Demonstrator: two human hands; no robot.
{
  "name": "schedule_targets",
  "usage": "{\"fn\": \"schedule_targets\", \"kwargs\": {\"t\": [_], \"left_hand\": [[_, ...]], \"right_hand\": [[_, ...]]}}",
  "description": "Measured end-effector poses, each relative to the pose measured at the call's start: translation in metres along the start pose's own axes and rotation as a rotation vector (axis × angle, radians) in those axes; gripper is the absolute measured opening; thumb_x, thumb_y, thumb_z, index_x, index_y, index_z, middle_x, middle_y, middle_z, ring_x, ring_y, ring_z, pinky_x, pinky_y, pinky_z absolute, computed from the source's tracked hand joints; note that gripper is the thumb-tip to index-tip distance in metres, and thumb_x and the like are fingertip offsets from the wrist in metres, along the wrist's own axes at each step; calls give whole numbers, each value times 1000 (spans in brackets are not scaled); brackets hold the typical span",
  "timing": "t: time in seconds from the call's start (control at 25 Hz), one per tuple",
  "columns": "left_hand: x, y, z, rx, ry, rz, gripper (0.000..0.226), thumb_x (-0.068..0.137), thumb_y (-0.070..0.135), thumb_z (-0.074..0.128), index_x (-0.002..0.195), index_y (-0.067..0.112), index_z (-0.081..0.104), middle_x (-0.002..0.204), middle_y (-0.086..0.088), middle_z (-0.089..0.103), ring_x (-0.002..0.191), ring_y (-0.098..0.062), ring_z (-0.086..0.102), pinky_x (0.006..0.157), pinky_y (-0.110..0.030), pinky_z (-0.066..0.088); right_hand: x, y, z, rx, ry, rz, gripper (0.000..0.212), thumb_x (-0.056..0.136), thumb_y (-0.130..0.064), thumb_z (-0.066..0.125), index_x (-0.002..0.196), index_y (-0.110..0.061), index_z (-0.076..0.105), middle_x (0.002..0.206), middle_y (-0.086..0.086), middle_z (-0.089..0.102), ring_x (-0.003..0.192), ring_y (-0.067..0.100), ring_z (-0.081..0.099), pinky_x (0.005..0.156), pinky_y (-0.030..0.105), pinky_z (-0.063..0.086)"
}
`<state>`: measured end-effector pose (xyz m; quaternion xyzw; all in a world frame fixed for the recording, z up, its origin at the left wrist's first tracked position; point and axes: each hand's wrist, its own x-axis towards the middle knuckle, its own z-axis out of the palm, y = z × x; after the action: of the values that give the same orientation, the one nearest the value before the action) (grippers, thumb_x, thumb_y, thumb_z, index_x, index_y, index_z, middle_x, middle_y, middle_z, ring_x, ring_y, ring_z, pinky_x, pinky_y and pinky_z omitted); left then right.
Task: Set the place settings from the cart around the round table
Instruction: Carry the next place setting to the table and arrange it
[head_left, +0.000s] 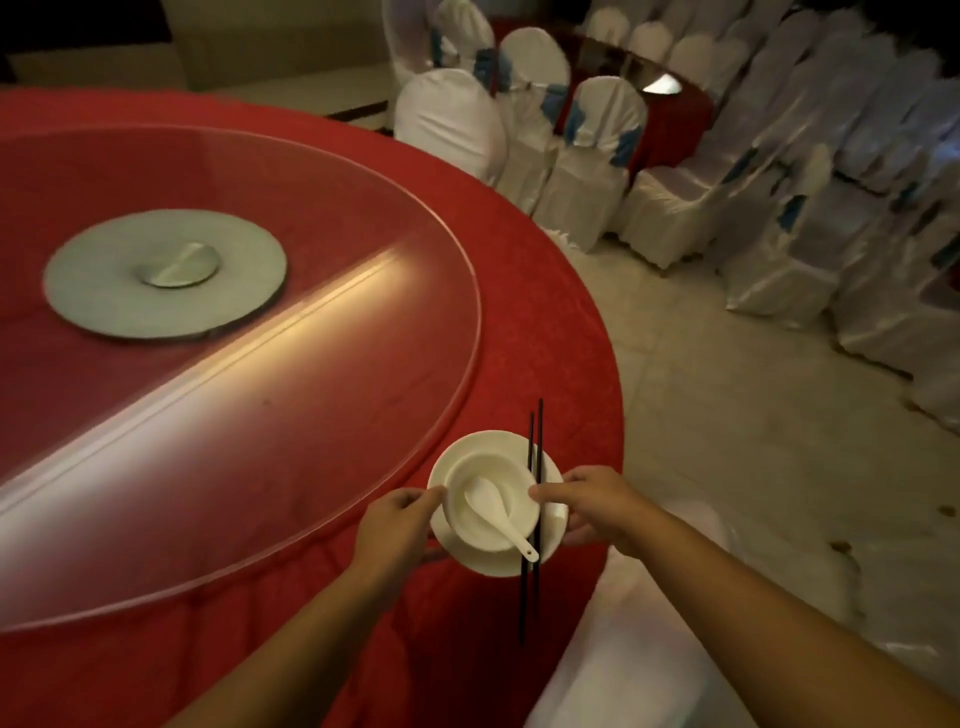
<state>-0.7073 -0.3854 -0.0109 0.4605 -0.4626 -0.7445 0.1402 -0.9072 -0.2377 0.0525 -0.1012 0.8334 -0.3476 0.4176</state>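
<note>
A white plate carries a white bowl with a white soup spoon lying in it. Two black chopsticks rest across the plate's right side and stick out past both rims. My left hand grips the plate's left rim and my right hand grips its right rim, thumb pressing on the chopsticks. The set sits at the near right edge of the round table, which is covered in red cloth. Whether the plate touches the cloth I cannot tell.
A large glass turntable on a grey metal hub fills the table's middle. A white-covered chair stands just right of my arms. Several more white-covered chairs crowd the far right, around another red table.
</note>
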Motion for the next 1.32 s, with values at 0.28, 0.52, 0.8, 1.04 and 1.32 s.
{"fn": "schedule_targets", "kwargs": {"t": [0.28, 0.52, 0.8, 1.04, 1.32], "left_hand": [[19, -28, 27, -60, 313, -20, 16, 85, 28, 74, 84, 12, 77, 93, -15, 77, 85, -36, 76, 61, -48, 64], [14, -57, 80, -198, 566, -23, 19, 84, 26, 78, 81, 7, 76, 91, -20, 76, 79, -34, 76, 50, -32, 58], [-10, -81, 116, -271, 716, -78, 24, 83, 28, 78, 86, 4, 75, 104, -25, 73, 95, -38, 73, 61, -43, 64], [-18, -94, 107, -267, 764, -124, 25, 85, 28, 78, 91, 4, 74, 106, -23, 71, 96, -36, 72, 63, -43, 65], [-18, -109, 100, -200, 783, -129, 38, 88, 36, 76, 106, 2, 73, 106, -17, 72, 96, -32, 72, 71, -45, 66]], "right_hand": [[75, -13, -12, -167, -258, -56, 50, 66, -33, 90, 103, -5, 69, 96, 15, 79, 81, 32, 79, 76, 54, 64], [124, -20, -35, -346, -485, -144, 46, 74, -26, 87, 105, 0, 66, 101, 22, 76, 87, 37, 77, 70, 46, 65], [143, -13, -39, -480, -658, -160, 44, 76, -24, 87, 106, -2, 64, 104, 19, 74, 85, 33, 75, 75, 44, 64], [147, 1, -12, -497, -693, -108, 53, 77, -24, 86, 117, -1, 61, 111, 20, 73, 95, 36, 74, 80, 47, 64], [148, 15, 1, -459, -669, -139, 43, 80, -20, 84, 114, 0, 67, 109, 18, 73, 95, 31, 74, 80, 45, 64]]}}
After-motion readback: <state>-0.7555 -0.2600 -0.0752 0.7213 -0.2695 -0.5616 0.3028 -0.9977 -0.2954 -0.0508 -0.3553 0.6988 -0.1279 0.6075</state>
